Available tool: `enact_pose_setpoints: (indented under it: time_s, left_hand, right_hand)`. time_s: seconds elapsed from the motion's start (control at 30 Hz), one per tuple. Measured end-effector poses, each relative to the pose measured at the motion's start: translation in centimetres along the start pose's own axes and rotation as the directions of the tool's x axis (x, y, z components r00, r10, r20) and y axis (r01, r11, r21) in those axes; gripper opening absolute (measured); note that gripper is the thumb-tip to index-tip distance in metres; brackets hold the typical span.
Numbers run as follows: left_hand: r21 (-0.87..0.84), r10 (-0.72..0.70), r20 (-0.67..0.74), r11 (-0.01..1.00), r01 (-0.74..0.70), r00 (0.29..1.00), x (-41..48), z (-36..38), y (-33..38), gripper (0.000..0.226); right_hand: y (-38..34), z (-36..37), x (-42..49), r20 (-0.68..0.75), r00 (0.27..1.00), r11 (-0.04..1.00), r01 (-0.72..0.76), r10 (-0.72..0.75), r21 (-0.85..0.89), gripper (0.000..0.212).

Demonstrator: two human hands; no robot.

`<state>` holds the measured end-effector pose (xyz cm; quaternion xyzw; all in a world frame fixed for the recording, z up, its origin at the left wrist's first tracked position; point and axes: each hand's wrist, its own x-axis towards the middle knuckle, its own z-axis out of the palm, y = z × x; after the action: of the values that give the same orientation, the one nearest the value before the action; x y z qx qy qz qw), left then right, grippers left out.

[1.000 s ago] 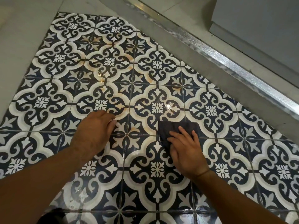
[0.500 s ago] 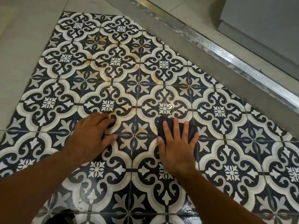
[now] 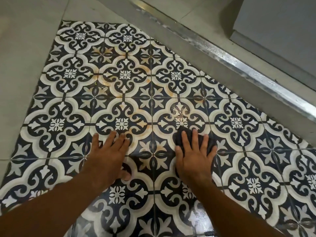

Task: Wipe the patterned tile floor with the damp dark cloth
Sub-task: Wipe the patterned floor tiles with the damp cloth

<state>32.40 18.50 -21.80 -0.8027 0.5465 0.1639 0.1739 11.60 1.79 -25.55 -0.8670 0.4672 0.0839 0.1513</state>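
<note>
Head view looks down on our two hands, set apart on the patterned tile floor. Our right hand lies flat with the fingers straight and spread, pressing the dark cloth against a tile just below a white floral centre. The cloth is bunched small under the palm, with only its edges showing past the fingers. Our left hand is bare and holds nothing. It rests flat on the tiles with fingers splayed, and we judge it is bracing our weight.

The cloth looks soft, limp and light. Being damp, it should cling to the glaze and drag a little, and it will fold or roll if pushed from one edge. We think the best hold is the one shown, a flat palm over its middle with the fingers pinning the front edge. The glossy tiles near us carry a wet sheen and are likely slippery under the bracing hand. Orange stains mark the tiles farther ahead, which we judge are not yet wiped.
</note>
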Motion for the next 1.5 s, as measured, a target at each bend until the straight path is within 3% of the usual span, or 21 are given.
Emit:
enact_pose_setpoints:
  time_s: [0.17, 0.3, 0.43, 0.53, 0.6, 0.73, 0.9, 1.0, 1.07, 1.17, 1.23, 1.3, 1.37, 1.43, 1.5]
  left_hand:
    - [-0.038, 0.021, 0.036, 0.999, -0.02, 0.999, 0.0, -0.3, -0.2, 0.114]
    - [-0.056, 0.03, 0.041, 0.998, -0.028, 0.999, 0.0, -0.5, -0.3, 0.114]
    - [-0.054, 0.041, 0.061, 0.998, -0.038, 0.997, 0.0, -0.8, -0.2, 0.114]
    - [-0.062, 0.038, 0.055, 0.997, -0.034, 0.998, 0.0, -0.7, -0.3, 0.114]
    - [-0.059, 0.031, 0.046, 0.998, -0.028, 0.998, 0.0, -0.7, -0.3, 0.113]
    - [-0.019, 0.01, 0.044, 1.0, -0.01, 0.999, -0.3, -0.8, -0.1, 0.11]
    - [0.027, -0.071, -0.023, 0.997, 0.071, 0.997, -1.1, -0.6, 0.2, 0.115]
    - [-0.03, -0.136, -0.082, 0.991, 0.134, 0.987, -2.6, -0.3, 0.8, 0.112]
    - [-0.196, -0.213, -0.156, 0.964, 0.181, 0.964, -3.6, -0.3, 0.7, 0.099]
    - [-0.57, -0.397, -0.271, 0.8, 0.186, 0.877, -4.9, -0.9, 0.0, 0.073]
    - [-0.726, -0.495, -0.279, 0.669, 0.157, 0.823, -5.4, -1.2, 0.5, 0.062]
    - [-0.782, -0.503, -0.254, 0.61, 0.131, 0.826, -5.7, -1.4, 2.4, 0.06]
    - [-0.806, -0.451, -0.22, 0.583, 0.099, 0.865, -5.6, -1.2, 5.4, 0.064]
    - [-0.762, -0.406, -0.198, 0.636, 0.12, 0.892, -4.5, -0.6, 8.3, 0.077]
    - [-0.662, -0.415, -0.171, 0.72, 0.208, 0.893, -2.9, 0.0, 10.8, 0.088]
  right_hand:
    - [-4.1, 1.3, -2.3, -0.011, 0.984, 0.984, 0.179, -0.179, 0.015, 0.06]
    - [-2.3, 1.9, -4.4, 0.033, 0.954, 0.952, 0.301, -0.299, -0.056, 0.055]
    - [-1.3, 1.2, -1.9, 0.041, 0.962, 0.96, 0.271, -0.268, -0.072, 0.056]
    - [-4.7, 1.3, -0.9, 0.002, 0.985, 0.985, 0.175, -0.175, -0.004, 0.057]
    - [-6.9, 2.0, -1.6, -0.008, 0.983, 0.983, 0.186, -0.186, -0.01, 0.058]
    - [-7.9, 2.5, -3.8, -0.011, 0.96, 0.96, 0.279, -0.28, -0.022, 0.057]
    - [-4.0, 2.3, -3.2, 0.019, 0.877, 0.871, 0.48, -0.481, -0.104, 0.053]
    - [-3.8, 2.1, -1.3, 0.009, 0.91, 0.907, 0.413, -0.414, -0.079, 0.058]
    - [-5.6, 2.5, -1.3, -0.025, 0.95, 0.95, 0.311, -0.312, -0.041, 0.062]
    - [-8.7, 3.1, -2.9, -0.038, 0.971, 0.971, 0.237, -0.236, 0.035, 0.063]
    - [-9.7, 2.8, -3.7, -0.024, 0.972, 0.96, 0.233, -0.232, 0.153, 0.064]
    - [-9.2, 1.3, -4.0, -0.025, 0.978, 0.885, 0.197, -0.207, 0.422, 0.063]
    - [-6.9, -0.7, -4.4, -0.066, 0.987, 0.728, 0.151, -0.144, 0.669, 0.057]
    - [-3.0, -2.2, -4.7, -0.121, 0.989, 0.693, 0.149, -0.089, 0.705, 0.051]
    - [1.5, -3.1, -4.5, -0.14, 0.988, 0.778, 0.132, -0.058, 0.614, 0.05]
